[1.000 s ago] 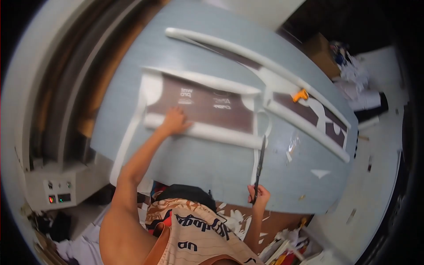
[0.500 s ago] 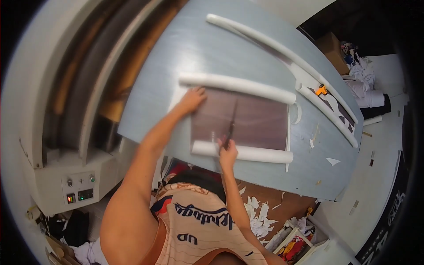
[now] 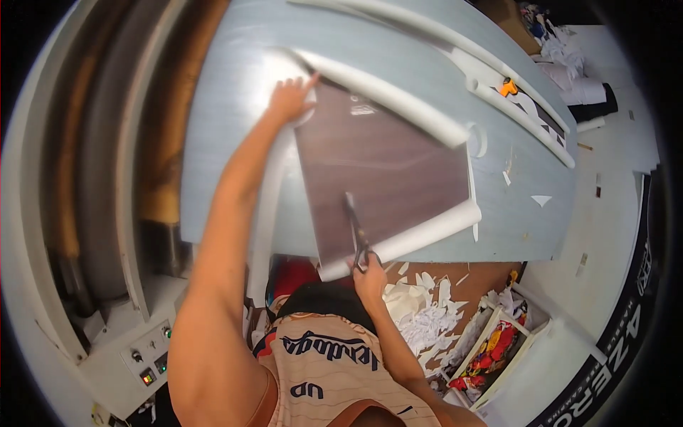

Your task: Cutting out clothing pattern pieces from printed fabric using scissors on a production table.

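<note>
A dark purplish-brown sheet [image 3: 384,167] lies on a blue-grey table, with a white roll [image 3: 391,99] at its far edge and another white roll [image 3: 413,238] at its near edge. My left hand [image 3: 290,99] rests at the sheet's far left corner, beside the far roll's end. Its fingers are spread, one of them touching the roll's end. My right hand [image 3: 369,281] grips the black handles of a pair of scissors [image 3: 358,231] above the near roll. The blades point away from me over the sheet and look closed, though motion blurs them a little.
A white ring [image 3: 478,142] stands right of the sheet. Beyond it lie long white rolls [image 3: 523,121] with an orange tool [image 3: 508,87] on them. White scraps [image 3: 423,313] cover the brown surface below the table edge. A machine with large rollers [image 3: 107,156] stands left.
The sheet has turned and its far left end has swung away from me, with my left hand moving farther out. My right hand and the scissors now sit lower in view. The view has shifted.
</note>
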Action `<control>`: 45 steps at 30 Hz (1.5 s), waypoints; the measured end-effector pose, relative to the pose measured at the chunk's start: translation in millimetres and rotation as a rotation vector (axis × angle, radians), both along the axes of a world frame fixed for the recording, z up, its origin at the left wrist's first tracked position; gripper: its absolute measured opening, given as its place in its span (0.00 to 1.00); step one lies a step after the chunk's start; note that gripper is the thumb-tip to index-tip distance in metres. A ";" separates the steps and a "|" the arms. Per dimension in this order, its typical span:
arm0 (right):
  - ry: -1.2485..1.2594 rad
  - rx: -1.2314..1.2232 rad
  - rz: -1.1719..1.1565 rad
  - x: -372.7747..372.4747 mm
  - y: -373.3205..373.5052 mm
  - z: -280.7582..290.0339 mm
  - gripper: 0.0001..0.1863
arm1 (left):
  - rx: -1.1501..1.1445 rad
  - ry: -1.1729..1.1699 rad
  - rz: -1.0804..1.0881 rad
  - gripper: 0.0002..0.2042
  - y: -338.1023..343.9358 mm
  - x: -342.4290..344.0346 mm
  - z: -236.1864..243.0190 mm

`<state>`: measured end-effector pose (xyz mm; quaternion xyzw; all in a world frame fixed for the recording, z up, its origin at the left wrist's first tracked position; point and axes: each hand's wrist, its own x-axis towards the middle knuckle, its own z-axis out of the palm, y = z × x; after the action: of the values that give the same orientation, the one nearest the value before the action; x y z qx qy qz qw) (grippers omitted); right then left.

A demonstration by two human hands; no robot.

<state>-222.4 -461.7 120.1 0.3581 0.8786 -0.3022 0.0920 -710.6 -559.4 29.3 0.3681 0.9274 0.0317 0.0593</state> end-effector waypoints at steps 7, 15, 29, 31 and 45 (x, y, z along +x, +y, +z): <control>0.173 -0.024 -0.291 -83.3 -2.9 -11.6 0.33 | 0.051 0.021 -0.083 0.38 10.2 -26.2 -33.5; 0.436 -0.067 -0.327 -188.1 25.1 -66.9 0.31 | 0.081 0.104 0.254 0.39 3.3 44.0 -58.4; 0.403 0.145 -0.344 -55.7 161.4 -69.8 0.34 | 0.351 -0.165 0.324 0.21 24.4 235.4 -39.0; 0.379 0.199 -0.331 -16.9 205.4 -80.6 0.35 | 0.304 -0.206 0.330 0.20 28.0 209.3 -34.1; 0.316 0.115 -0.172 75.8 298.2 -50.6 0.19 | 0.132 -0.002 0.531 0.44 -16.1 212.8 -38.4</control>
<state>-146.7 -163.5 69.5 0.3848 0.8640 -0.3109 -0.0939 -497.7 -575.6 -9.1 0.1149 0.9873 0.1069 0.0256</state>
